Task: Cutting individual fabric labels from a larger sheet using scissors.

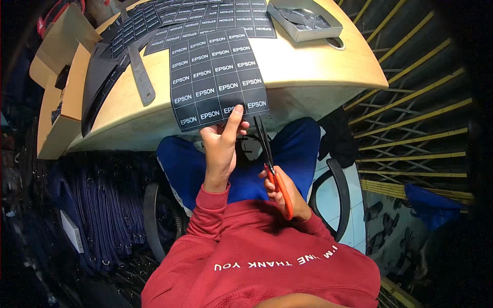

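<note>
My left hand (222,146) pinches the near edge of a black sheet (215,72) printed with a grid of white-lettered labels. Thumb on top, it holds the sheet partly over the table's front edge. In my right hand (282,190) is a pair of scissors (268,151) with orange handles and long dark blades. The blades point away from me, slightly parted at the tips, just beside the sheet's near right corner. Whether they touch the sheet I cannot tell.
More printed black sheets (241,15) cover the far part of the wooden table (328,61). A metal ruler (139,77) lies at left, near an open cardboard box (77,77). A white box (308,31) with dark pieces sits at the back right. A yellow-barred folding gate (411,128) stands at right.
</note>
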